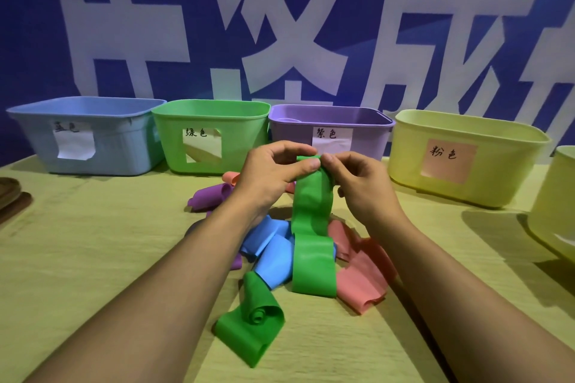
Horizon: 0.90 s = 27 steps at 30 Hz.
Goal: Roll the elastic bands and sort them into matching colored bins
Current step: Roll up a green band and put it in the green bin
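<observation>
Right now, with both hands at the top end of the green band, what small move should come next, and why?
Probably start rolling that end downward. Both the left hand and right hand pinch the top of the green band, which hangs unrolled down to the table. It likely needs rolling before going to the green bin.

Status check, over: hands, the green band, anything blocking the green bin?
Left hand and right hand both pinch green band top end. Rest trails onto table. Green bin unobstructed.

A green band [312, 227] hangs upright over blue [273, 253], pink [362, 274] and purple [208, 197] bands before four labelled bins [211, 137].
</observation>
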Each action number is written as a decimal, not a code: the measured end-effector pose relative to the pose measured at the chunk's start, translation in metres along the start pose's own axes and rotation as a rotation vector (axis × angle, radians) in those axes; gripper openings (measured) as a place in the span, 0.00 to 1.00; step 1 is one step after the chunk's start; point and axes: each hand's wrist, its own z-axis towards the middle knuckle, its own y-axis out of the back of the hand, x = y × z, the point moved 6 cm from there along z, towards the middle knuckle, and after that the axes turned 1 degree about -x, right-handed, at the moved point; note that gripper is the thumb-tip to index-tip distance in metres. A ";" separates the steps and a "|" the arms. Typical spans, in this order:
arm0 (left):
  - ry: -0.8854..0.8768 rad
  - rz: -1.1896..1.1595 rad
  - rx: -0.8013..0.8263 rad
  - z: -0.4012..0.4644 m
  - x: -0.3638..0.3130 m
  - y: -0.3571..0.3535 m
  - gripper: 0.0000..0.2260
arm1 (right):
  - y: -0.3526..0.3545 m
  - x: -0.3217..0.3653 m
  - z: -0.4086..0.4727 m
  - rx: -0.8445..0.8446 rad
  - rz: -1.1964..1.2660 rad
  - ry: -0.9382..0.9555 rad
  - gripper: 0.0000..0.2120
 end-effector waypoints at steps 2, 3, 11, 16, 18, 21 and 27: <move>0.018 -0.015 0.010 0.000 0.001 0.000 0.11 | 0.001 0.001 0.000 -0.001 0.017 0.021 0.06; 0.027 -0.020 0.012 0.000 0.001 -0.001 0.12 | 0.001 0.002 0.000 0.000 0.026 0.030 0.05; 0.168 0.000 0.037 -0.002 0.011 -0.003 0.25 | -0.002 0.000 0.002 0.030 0.041 0.070 0.06; 0.112 0.039 -0.012 0.000 0.010 0.000 0.16 | -0.003 -0.001 0.001 0.047 0.030 0.081 0.07; 0.097 0.024 -0.016 -0.001 0.007 0.000 0.13 | -0.003 -0.003 0.000 0.046 0.045 0.052 0.08; 0.080 -0.007 -0.018 -0.002 0.005 -0.001 0.11 | -0.003 -0.007 -0.002 0.035 0.045 -0.031 0.12; 0.061 -0.021 0.011 -0.002 0.005 -0.004 0.06 | 0.003 -0.008 -0.002 -0.022 -0.022 -0.136 0.28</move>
